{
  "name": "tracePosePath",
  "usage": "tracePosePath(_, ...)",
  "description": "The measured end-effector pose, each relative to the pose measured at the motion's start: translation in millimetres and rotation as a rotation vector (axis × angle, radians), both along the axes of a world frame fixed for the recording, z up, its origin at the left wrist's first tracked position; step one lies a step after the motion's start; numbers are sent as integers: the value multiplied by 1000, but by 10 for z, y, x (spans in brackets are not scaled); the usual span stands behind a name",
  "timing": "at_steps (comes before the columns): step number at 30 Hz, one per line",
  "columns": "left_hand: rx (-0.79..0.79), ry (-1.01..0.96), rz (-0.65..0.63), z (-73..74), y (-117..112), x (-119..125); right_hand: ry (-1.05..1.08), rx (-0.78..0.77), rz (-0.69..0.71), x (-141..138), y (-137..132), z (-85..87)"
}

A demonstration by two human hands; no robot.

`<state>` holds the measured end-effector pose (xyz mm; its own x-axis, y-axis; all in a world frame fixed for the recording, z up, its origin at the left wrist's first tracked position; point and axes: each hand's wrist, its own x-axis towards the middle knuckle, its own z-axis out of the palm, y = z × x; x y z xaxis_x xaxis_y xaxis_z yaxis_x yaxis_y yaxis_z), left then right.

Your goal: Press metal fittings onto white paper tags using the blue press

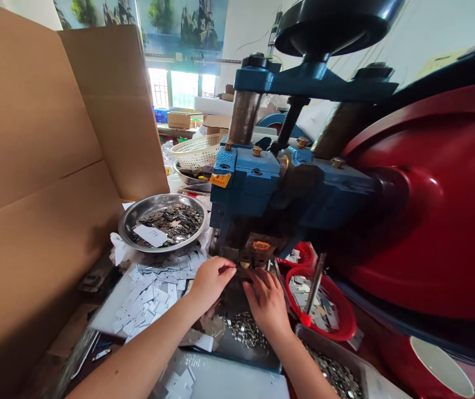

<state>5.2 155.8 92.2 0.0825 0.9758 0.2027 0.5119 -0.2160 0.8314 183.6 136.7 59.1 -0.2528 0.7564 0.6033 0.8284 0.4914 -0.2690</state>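
Evidently midway: our left hand (209,280), fingertips pinched together, and flat, open right hand (267,302) meet under the blue metal press (254,188); flat silver plates (150,293) wait heaped at the desk's left.

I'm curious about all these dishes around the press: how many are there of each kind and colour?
Red bowls: 2
Steel bowls: 2
White basket: 1
White bowl: 1
Total: 6
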Motion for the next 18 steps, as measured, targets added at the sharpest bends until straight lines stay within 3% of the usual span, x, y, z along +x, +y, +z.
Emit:
tracePosePath(8,22,57,38,-121,119,105,35,-20,25,29,-3,-39)
tracePosePath(18,38,101,8,-145,193,40,74,-85,57,31,56,-8)
